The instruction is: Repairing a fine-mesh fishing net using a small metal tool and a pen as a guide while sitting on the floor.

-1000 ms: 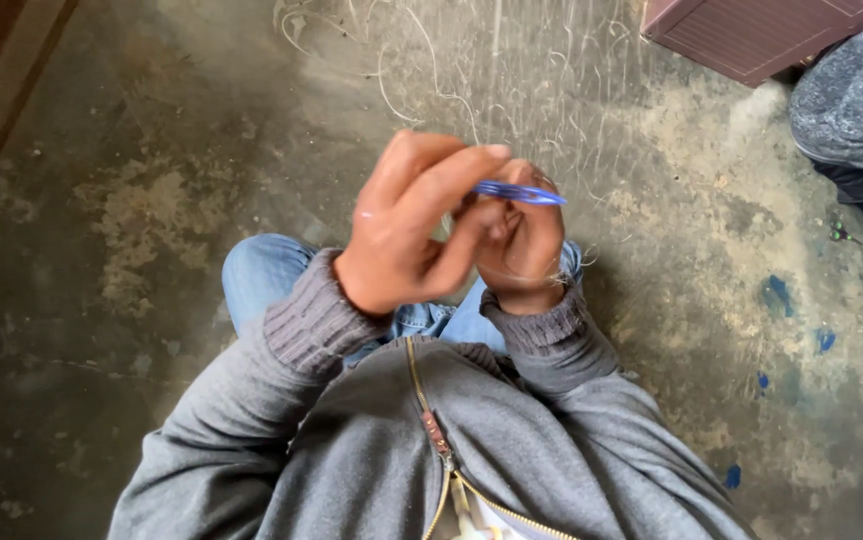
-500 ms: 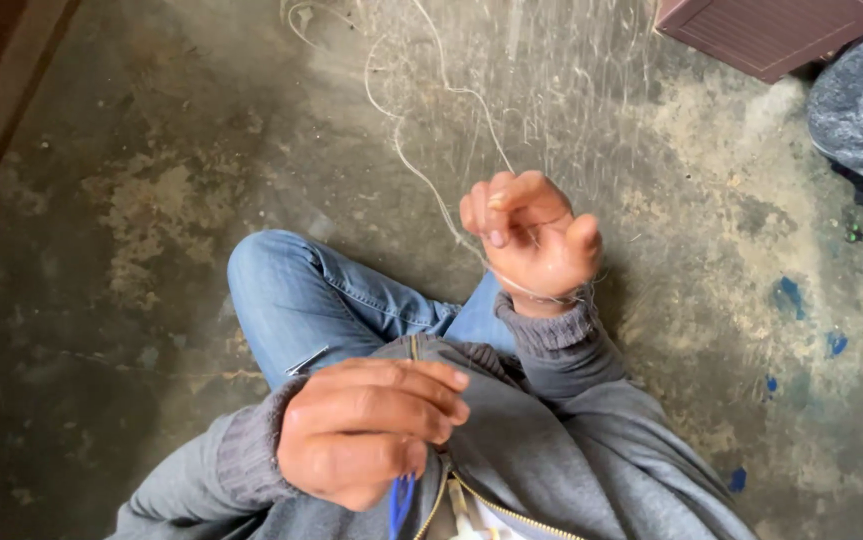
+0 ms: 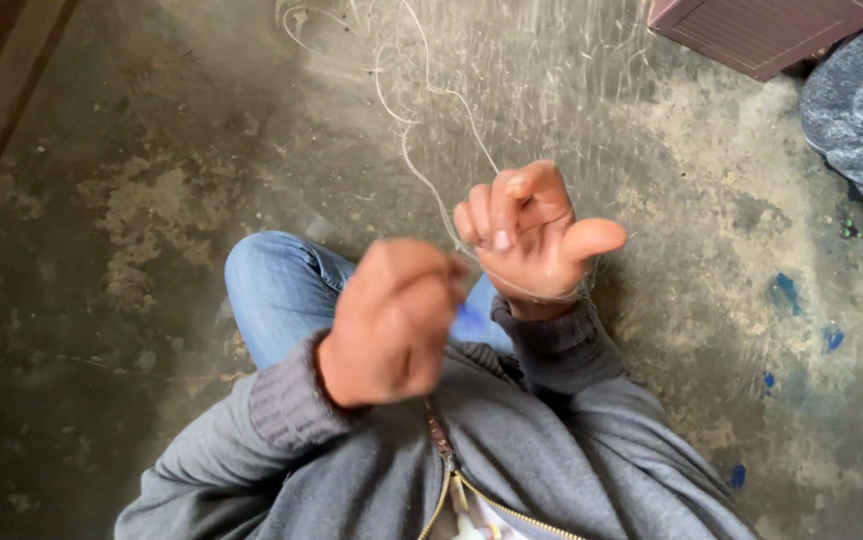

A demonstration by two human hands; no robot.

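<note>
My right hand [image 3: 526, 235] is raised with its fingers curled around a thin pale cord [image 3: 421, 170], thumb sticking out to the right. The cord runs up and away across the floor into a fine, almost see-through net [image 3: 551, 80]. My left hand [image 3: 391, 320] is blurred, fist closed, just left of and below the right hand, with a small blue tool [image 3: 469, 316] peeking out at its right edge. Both hands hover over my bent knee in blue jeans [image 3: 281, 290] and my grey zip sweater [image 3: 471, 470].
The floor is stained concrete [image 3: 131, 220] with blue paint spots at the right. A brown slatted box [image 3: 751, 30] sits at the top right, next to another person's grey-clad leg [image 3: 856, 110]. A brown edge strip [image 3: 1, 110] runs along the top left.
My left hand dropped from the right hand down to my lap and has come back up close beside it. The right hand stays closed on the cord, its thumb now out.
</note>
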